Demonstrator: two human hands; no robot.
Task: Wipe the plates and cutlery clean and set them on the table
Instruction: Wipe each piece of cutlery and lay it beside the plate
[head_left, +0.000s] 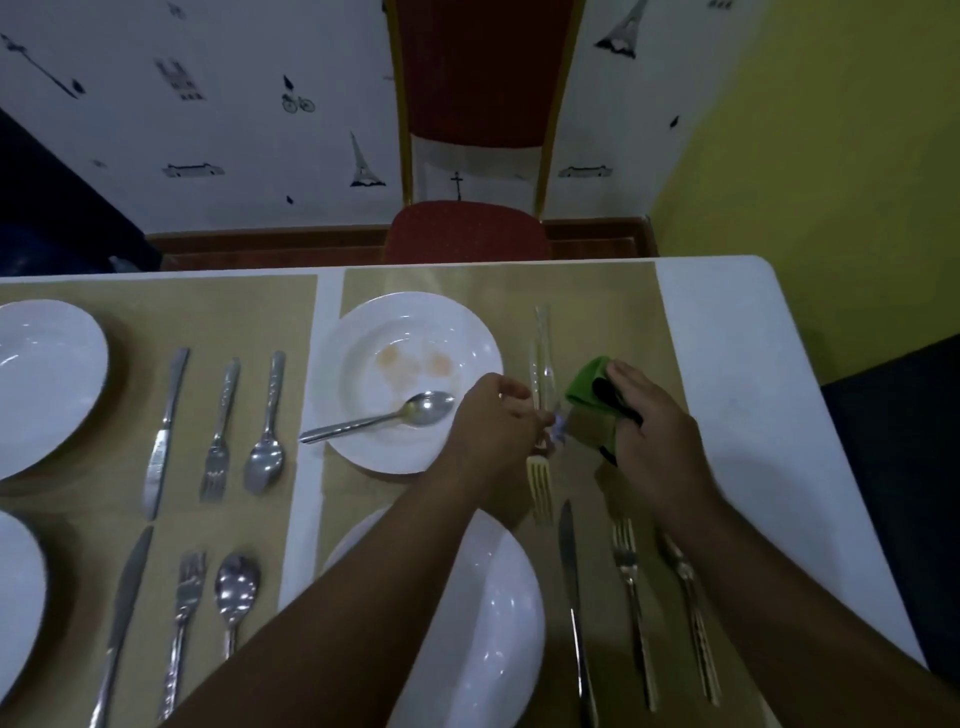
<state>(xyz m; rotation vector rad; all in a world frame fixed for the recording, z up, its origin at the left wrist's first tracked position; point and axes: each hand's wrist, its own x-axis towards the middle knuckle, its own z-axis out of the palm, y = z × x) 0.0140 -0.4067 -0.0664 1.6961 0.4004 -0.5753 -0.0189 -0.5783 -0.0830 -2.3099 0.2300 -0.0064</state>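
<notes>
My left hand (493, 421) grips a fork (540, 486) by its middle, tines pointing toward me, just right of a white plate (363, 322) marked with orange stains. A spoon (384, 418) rests in that plate, its handle over the rim. My right hand (649, 421) holds a folded green cloth (587, 384) beside the fork's handle. A blurred pale piece of cutlery (541, 348) stretches away beyond my left hand; I cannot tell whether it is part of the fork. A clean plate (498, 623) sits near me under my left forearm.
A knife (571, 597), fork (631, 597) and a third piece (688, 597) lie right of the near plate. Two more settings with plates (47, 374) and cutlery (215, 431) fill the left mats. A red chair (467, 228) stands behind the table's far edge.
</notes>
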